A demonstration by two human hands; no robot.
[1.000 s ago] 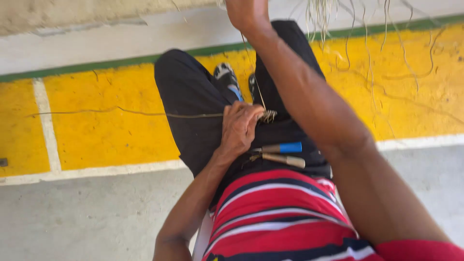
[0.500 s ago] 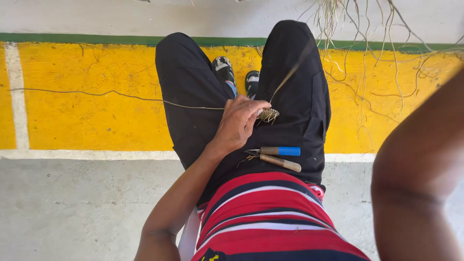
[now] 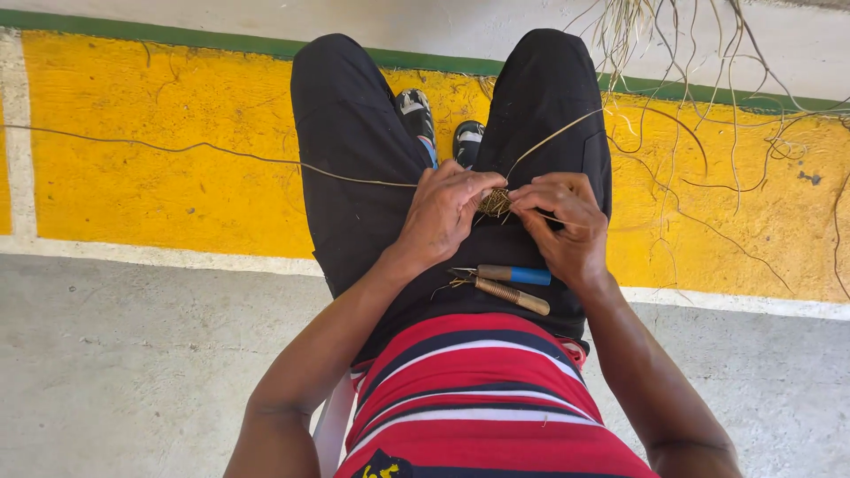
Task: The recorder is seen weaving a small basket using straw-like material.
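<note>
I sit with black trousers over both knees. My left hand [image 3: 445, 212] and my right hand [image 3: 565, 223] meet above my lap, both pinching a small tan woven fibre knot [image 3: 495, 203]. One long strand [image 3: 204, 147] runs from the knot far left over the yellow floor. Another strand [image 3: 553, 134] rises up and right over my right knee. On my lap, just below the hands, lie a blue-handled tool [image 3: 513, 275] and a brown-handled tool [image 3: 511, 296].
A bundle of loose dry fibres [image 3: 691, 53] trails over the yellow band at the top right. A green stripe [image 3: 177, 35] and pale wall lie beyond, grey concrete [image 3: 133, 363] nearer me. Two dark shoes [image 3: 440, 124] show between my knees.
My right hand, raised up toward the fibres a second ago, has come down and joined my left hand on the woven knot. The view tilted down slightly.
</note>
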